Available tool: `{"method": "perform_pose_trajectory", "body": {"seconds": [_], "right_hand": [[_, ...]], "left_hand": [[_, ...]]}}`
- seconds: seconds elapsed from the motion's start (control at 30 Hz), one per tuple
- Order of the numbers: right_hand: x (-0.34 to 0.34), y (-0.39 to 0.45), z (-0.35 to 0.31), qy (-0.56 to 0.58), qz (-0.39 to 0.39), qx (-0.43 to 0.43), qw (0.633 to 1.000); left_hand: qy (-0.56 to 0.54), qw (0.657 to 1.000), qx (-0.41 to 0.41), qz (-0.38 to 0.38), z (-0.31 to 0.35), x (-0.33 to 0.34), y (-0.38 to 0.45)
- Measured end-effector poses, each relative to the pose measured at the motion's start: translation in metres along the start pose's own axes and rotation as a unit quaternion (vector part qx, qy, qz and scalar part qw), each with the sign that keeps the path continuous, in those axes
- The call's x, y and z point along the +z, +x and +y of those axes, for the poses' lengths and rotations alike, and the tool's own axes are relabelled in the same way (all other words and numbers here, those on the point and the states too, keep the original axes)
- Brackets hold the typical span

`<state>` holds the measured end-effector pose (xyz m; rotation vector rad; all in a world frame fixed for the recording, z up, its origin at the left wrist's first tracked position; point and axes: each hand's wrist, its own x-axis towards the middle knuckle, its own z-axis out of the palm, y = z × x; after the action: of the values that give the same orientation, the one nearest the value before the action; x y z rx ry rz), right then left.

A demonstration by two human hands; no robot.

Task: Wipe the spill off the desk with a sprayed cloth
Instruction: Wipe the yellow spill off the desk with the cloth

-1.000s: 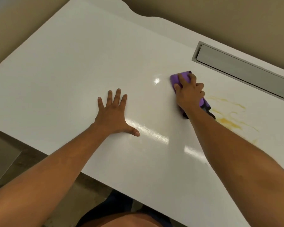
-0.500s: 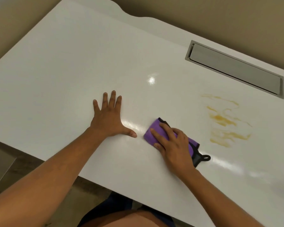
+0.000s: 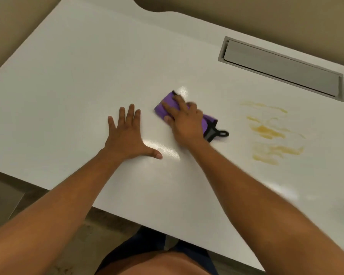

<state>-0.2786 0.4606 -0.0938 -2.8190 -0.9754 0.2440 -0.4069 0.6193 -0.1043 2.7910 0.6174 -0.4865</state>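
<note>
A folded purple cloth point(image 3: 165, 105) with a black hanging loop lies on the white desk point(image 3: 68, 76). My right hand point(image 3: 184, 123) presses flat on top of it, fingers spread over the fabric. Streaks of a yellow-orange spill point(image 3: 270, 132) sit on the desk to the right of the cloth, a short gap away from it. My left hand point(image 3: 127, 133) rests palm-down and spread on the bare desk just left of the cloth, holding nothing.
A long grey cable-tray lid point(image 3: 282, 69) is set into the desk at the back right. The desk's front edge point(image 3: 127, 213) runs diagonally below my arms, with floor and my legs beneath. A beige wall stands behind the desk.
My right hand slid the cloth from the back of the desk toward the front edge, then back away again to the middle. The left hand stayed planted.
</note>
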Motion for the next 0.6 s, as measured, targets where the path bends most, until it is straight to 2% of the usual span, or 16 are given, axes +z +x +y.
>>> {"method": "perform_pose_trajectory", "body": {"seconds": [0.17,0.27,0.43,0.53,0.6], "right_hand": [[0.012,-0.12,0.01,0.024,-0.015,-0.027,0.999],[0.009,-0.136,0.045,0.012,-0.01,0.011,1.0],[-0.01,-0.008,0.082,-0.017,0.047,0.133,0.99],[-0.021,0.074,0.076,0.012,0.054,0.157,0.986],[-0.02,0.098,0.058,0.007,0.037,0.143,0.989]], "left_hand": [[-0.009,1.0,0.001,-0.007,-0.003,0.001,0.0],[-0.014,1.0,0.004,-0.017,-0.003,-0.001,-0.001],[-0.003,0.999,0.018,-0.03,-0.006,-0.009,-0.005],[-0.004,0.999,0.029,-0.041,-0.01,-0.013,-0.005],[0.0,0.998,0.037,-0.048,-0.013,-0.015,-0.005]]}}
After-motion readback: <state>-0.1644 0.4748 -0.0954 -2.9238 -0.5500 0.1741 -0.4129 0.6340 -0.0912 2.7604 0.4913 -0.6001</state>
